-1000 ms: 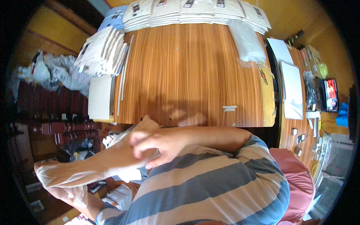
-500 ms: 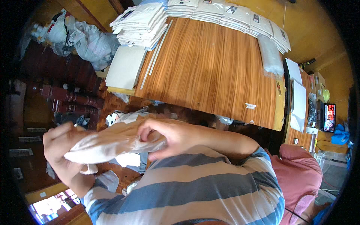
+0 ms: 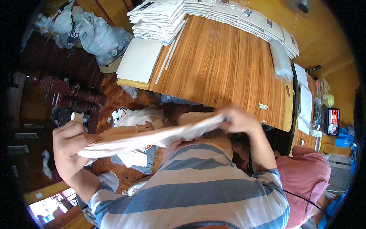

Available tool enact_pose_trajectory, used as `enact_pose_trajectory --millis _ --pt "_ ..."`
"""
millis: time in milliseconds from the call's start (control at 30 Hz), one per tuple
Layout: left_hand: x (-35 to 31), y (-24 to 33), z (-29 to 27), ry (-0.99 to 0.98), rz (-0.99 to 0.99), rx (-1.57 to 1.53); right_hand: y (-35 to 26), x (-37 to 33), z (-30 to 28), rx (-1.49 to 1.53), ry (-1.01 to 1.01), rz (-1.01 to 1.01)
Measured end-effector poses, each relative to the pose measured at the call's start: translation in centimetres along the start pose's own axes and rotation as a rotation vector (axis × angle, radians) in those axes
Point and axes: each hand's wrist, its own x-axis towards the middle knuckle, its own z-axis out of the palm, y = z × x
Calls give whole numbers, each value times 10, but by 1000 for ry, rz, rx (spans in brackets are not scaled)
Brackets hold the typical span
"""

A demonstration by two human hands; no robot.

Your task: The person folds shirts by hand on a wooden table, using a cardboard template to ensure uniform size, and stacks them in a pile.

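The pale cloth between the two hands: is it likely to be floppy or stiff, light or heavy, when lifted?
Probably floppy: the pale cloth is drawn into a narrow, creased band between the left hand and the right hand. It also looks fairly light for its size, since the fabric seems thin.

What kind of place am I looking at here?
Probably a small workroom for folding and packing clothes: neat stacks of folded pale garments line the wooden table, clear plastic packaging lies at its right side, and two hands stretch out a pale cloth.
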Motion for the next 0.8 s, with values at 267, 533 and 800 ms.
enact_pose_trajectory --millis 267,533,800 --pt "-73 -74 34 318 -273 -978 -49 -93 -119 -265 564 292" --pt "58 -52 -14 -865 -180 -457 -95 -176 -250 -12 -391 -13" --pt "362 -56 2 258 -150 764 -37 -95 -461 -1320 1028 372"
